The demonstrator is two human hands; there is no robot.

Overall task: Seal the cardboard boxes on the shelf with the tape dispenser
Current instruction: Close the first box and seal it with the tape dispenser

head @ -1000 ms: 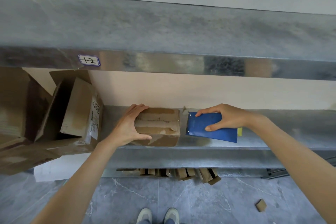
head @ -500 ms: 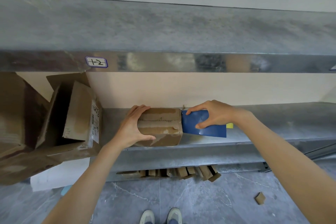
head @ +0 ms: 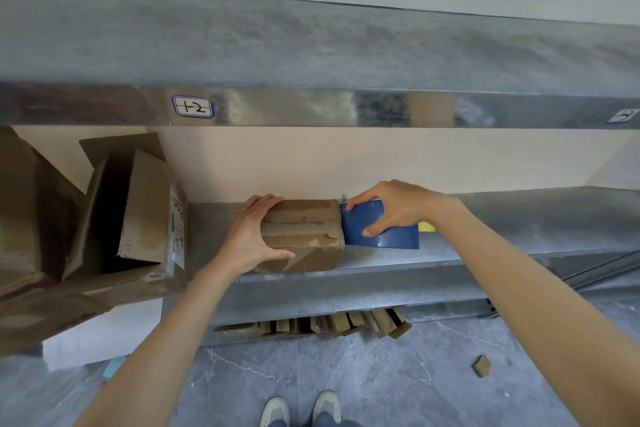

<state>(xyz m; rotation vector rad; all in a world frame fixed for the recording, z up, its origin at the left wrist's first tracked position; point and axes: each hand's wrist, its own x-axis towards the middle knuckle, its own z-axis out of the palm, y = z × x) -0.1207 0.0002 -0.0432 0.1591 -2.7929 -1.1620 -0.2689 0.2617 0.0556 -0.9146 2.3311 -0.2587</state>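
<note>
Fingers (head: 266, 200) of the left hand (head: 254, 236) curl over the far top edge of the small cardboard box (head: 304, 232), with the thumb on its near face, clamping its left end. That box sits at the front edge of the metal shelf (head: 502, 239) with its flaps down and its top seam patchy with torn tape marks. The blue tape dispenser (head: 384, 236) touches the box's right end. The right hand (head: 398, 206) grips it, fingers over its far edge and thumb pressed on its flat side.

The step looks like starting a strip at that right end. The left hand should brace the box against sliding leftward. The dispenser should press the tape down firmly over the end, then run straight along the seam, centred on the flaps.

A yellow part (head: 426, 226) peeks out behind the dispenser. Open cardboard boxes (head: 138, 211) lean toward the shelf's left end, unsealed.
</note>
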